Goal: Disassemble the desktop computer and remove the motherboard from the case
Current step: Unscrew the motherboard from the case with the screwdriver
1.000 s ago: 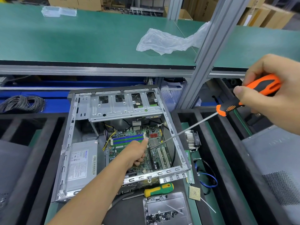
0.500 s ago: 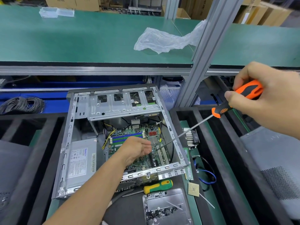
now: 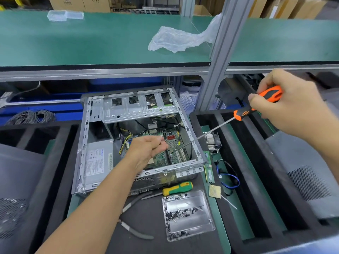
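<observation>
Head view: right hand (image 3: pixel 293 109) grips screwdriver (image 3: pixel 256 105) over motherboard (image 3: pixel 174 143).

1. Case (image 3: pixel 84 143): grey metal, lying open-side up on the bench.
2. Motherboard (image 3: pixel 174 145): green, flat inside the case's right half.
3. Screwdriver (image 3: pixel 256 105): orange-black handle, long shaft slanting down, tip on the motherboard.

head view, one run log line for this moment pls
right hand grips orange screwdriver | tip on motherboard in case | left hand curled over board, contents unclear | motherboard not removed
</observation>
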Available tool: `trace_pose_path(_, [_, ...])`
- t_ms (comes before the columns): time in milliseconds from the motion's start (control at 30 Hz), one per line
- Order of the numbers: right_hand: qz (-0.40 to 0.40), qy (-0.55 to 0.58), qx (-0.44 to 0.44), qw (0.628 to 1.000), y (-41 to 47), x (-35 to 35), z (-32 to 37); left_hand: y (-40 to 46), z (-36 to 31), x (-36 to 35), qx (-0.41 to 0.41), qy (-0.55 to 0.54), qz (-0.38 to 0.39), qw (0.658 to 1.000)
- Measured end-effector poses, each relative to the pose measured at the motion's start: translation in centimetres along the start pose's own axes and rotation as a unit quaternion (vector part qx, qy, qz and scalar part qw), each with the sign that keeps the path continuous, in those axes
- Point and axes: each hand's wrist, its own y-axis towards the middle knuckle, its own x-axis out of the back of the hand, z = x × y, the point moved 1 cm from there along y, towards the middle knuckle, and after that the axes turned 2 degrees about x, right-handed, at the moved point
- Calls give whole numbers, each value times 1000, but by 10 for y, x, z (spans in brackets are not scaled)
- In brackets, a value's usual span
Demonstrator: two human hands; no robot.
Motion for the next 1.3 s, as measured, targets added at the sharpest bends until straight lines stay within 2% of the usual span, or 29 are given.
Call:
trace_pose_path(100, [-15, 10, -5, 1000, -7, 1, 0, -22, -9, -6, 7, -8, 37, 999])
trace_pose_path(267, [-41, 18, -7, 999, -11, 2, 0, -67, 8, -21, 90, 73, 174, 978])
trace_pose_path(333, [-48, 21, -6, 999, -13, 1, 0, -79, 27, -23, 118, 117, 197, 966])
trace_pose_path(467, [-60, 25, -4, 998, -19, -3, 0, -86, 76, -22, 143, 227, 144, 952])
trace_pose_path(633, [-52, 41, -4, 998, -27, -8, -1, -82, 120, -20, 100, 355, 64, 927])
trace_pose_path(700, [-49, 53, -10, 997, -28, -9, -3, -79, 128, -24, 47, 457, 40, 887])
trace_pose_path(800, [-45, 68, -11, 997, -29, -9, -5, -73, 138, -32, -31, 602, 33, 797])
trace_pose_path(900, [-40, 74, 0, 996, -27, -8, -6, -69, 146, -38, -58, 704, 59, 705])
trace_pose_path(967, [-33, 76, 10, 997, -23, -8, -8, -67, 151, -40, -65, 742, 69, 664])
trace_pose_path(1033, [-31, 80, 18, 996, -18, -8, -9, -65, 155, -40, -65, 756, 71, 647])
trace_pose_path(1300, [2, 116, 39, 993, 3, -17, -16, -68, 158, -40, -86, 768, 31, 633])
